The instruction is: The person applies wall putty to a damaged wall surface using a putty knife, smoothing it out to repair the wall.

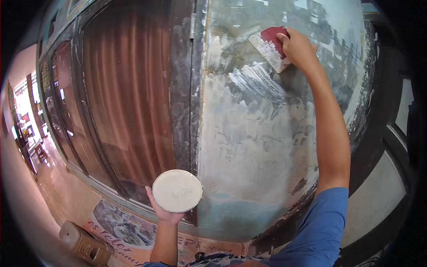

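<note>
Red scraper (271, 37), round container (177, 191) in hands (299, 47)

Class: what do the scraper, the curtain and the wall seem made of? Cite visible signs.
Scraper: red part probably plastic, smooth and evenly coloured; smeared blade, material unclear.
Curtain: likely fabric, soft dull finish, hanging in folds.
Wall: perhaps plaster or cement, by its patchy, grey, streaked finish.

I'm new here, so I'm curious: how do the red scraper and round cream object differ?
The scraper is straight-edged; the cream object is round. The scraper is red with white smears; the cream object is mostly plain. The scraper is high, in the right hand; the cream object is lower, in the left hand. Both are handheld.
</note>
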### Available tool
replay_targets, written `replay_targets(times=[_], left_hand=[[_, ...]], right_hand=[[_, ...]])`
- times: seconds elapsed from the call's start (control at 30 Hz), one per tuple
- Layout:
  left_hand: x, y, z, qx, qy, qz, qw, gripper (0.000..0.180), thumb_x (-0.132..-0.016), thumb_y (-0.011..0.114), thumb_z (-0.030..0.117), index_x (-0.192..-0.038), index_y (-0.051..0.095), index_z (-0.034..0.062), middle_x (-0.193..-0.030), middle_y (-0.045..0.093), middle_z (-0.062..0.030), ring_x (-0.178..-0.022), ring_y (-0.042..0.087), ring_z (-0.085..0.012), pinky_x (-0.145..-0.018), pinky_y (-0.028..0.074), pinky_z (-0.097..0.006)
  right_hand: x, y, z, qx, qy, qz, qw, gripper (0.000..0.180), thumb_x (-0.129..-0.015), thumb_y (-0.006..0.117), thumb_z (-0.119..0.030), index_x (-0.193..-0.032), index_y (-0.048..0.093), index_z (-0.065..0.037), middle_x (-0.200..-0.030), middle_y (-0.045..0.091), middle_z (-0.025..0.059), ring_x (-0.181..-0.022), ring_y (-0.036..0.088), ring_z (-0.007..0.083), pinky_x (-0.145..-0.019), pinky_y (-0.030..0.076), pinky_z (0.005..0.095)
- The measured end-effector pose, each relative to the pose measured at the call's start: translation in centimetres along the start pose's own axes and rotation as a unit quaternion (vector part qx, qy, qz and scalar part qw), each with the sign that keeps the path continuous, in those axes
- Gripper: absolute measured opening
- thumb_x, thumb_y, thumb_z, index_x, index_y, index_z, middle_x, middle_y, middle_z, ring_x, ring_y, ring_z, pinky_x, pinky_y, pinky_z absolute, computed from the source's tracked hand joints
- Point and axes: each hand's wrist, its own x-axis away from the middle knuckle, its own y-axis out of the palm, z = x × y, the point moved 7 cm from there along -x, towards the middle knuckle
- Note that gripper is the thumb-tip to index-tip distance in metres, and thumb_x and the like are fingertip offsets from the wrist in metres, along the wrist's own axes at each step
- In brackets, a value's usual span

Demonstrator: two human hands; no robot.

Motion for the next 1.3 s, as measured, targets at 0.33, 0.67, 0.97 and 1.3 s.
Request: replay_targets(times=[0.33, 0.67, 0.97, 1.3], left_hand=[[0.1, 2.6, -8.5, 0.038, -0.065, -0.014, 0.997, 0.094, -0.088, 0.030, 0.082, -0.149, 0.039, 0.0120, -0.150, 0.042, -0.0209, -0.127, 0.045, -0.0535, -0.095, 0.037, -0.080], [1.5, 3.2, -12.3, 0.027, -0.053, -0.013, 0.998, 0.091, -0.088, 0.030, 0.081, -0.149, 0.039, 0.0143, -0.151, 0.041, -0.0199, -0.129, 0.046, -0.0512, -0.095, 0.037, -0.080], [2.4, 5.8, -15.8, 0.024, -0.098, -0.028, 0.994, 0.093, -0.087, 0.029, 0.083, -0.151, 0.037, 0.0152, -0.152, 0.041, -0.0186, -0.131, 0.045, -0.0511, -0.097, 0.034, -0.080], [1.8, 11.0, -21.6, 0.039, -0.155, -0.101, 0.982, 0.093, -0.091, 0.028, 0.079, -0.149, 0.040, 0.0070, -0.151, 0.045, -0.0163, -0.135, 0.046, -0.0361, -0.112, 0.036, -0.053]], right_hand=[[1.0, -3.0, 6.6, 0.075, 0.084, -0.045, 0.993, 0.032, -0.095, 0.054, -0.035, -0.105, 0.076, -0.014, -0.107, 0.074, 0.0139, -0.103, 0.068, 0.0339, -0.098, 0.027, 0.0633], [2.0, -6.6, 18.6, 0.172, 0.153, -0.081, 0.970, 0.056, -0.098, 0.044, -0.057, -0.123, 0.069, -0.013, -0.121, 0.069, 0.0153, -0.116, 0.063, 0.0377, -0.101, 0.020, 0.0699], [10.1, -7.7, 18.0, -0.269, 0.039, -0.130, 0.954, 0.040, -0.103, 0.049, -0.037, -0.109, 0.064, 0.000, -0.091, 0.070, 0.0122, -0.079, 0.066, 0.0297, -0.075, 0.050, 0.0369], [31.3, 1.3, 7.0, -0.369, -0.060, -0.540, 0.754, 0.031, -0.104, 0.051, -0.031, -0.108, 0.061, -0.002, -0.079, 0.064, 0.0075, -0.070, 0.059, 0.0167, -0.068, 0.050, 0.0339]])
